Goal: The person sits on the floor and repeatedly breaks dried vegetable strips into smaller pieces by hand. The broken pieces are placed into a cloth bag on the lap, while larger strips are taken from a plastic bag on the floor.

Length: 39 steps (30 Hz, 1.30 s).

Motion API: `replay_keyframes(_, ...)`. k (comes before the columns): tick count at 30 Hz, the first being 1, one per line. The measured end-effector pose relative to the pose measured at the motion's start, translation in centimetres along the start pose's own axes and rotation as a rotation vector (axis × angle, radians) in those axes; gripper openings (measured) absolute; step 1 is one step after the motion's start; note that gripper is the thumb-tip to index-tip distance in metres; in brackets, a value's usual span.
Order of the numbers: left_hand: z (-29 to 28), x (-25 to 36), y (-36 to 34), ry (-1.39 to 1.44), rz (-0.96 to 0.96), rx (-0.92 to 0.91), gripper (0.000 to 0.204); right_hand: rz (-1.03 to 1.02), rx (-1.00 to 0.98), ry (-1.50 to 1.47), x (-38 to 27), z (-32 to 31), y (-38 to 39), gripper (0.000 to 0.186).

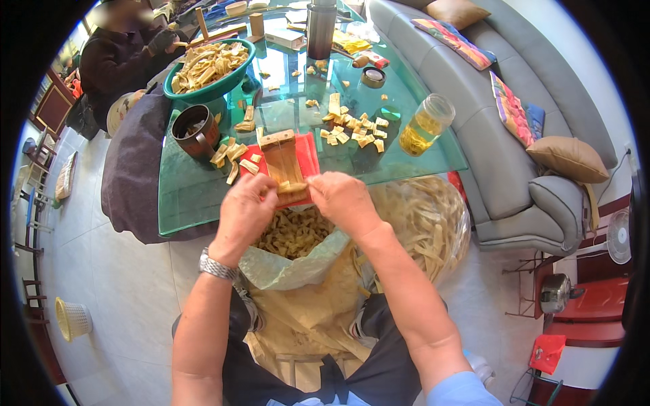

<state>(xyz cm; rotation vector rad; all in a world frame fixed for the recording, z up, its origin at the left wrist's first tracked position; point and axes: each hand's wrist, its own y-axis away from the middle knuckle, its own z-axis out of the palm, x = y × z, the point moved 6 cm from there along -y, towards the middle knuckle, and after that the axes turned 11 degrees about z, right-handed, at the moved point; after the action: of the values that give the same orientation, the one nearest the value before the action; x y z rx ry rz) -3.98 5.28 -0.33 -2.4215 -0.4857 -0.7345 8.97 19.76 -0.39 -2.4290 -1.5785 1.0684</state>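
A small wooden board (282,162) with a raised bar at its far end lies on a red cloth (307,153) at the table's near edge. Across its near end runs a pale dried strip (292,187). My left hand (249,203) pinches at the strip's left end with bent fingers, and my right hand (344,204) is closed at its right end; the fingertips are partly hidden. Right below, an open pale sack (291,269) holds many small cut pieces (292,233). More chopped pieces (359,128) are scattered on the glass table, with longer ones (229,153) left of the board.
A dark mug (196,132), a green basin (245,73) heaped with strips, a jar of yellow liquid (426,126) and a dark thermos (321,31) stand on the glass table (196,203). A clear bag (426,223) of strips sits beside the sack. Another person (122,54) works far left.
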Motion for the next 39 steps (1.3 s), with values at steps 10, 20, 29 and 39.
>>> replay_keyframes(10,-1.4,1.1,2.1,0.300,-0.235,-0.094,0.028,-0.035,-0.067,-0.172,-2.6,-3.0,1.4,0.012)
replay_keyframes(20,1.8,7.4,7.1,1.340,-0.560,-0.037,0.026,-0.422,-0.007,-0.421,-11.6,-5.7,5.1,0.017)
replay_keyframes(29,1.2,6.3,4.1,1.513,-0.660,0.013,0.026,-0.202,-0.081,-0.809,-10.9,-6.8,4.7,0.014)
replay_keyframes(39,2.5,8.5,7.0,0.873,-0.385,-0.583,0.027,0.324,-0.252,-0.962,-7.8,-4.5,4.9,0.020)
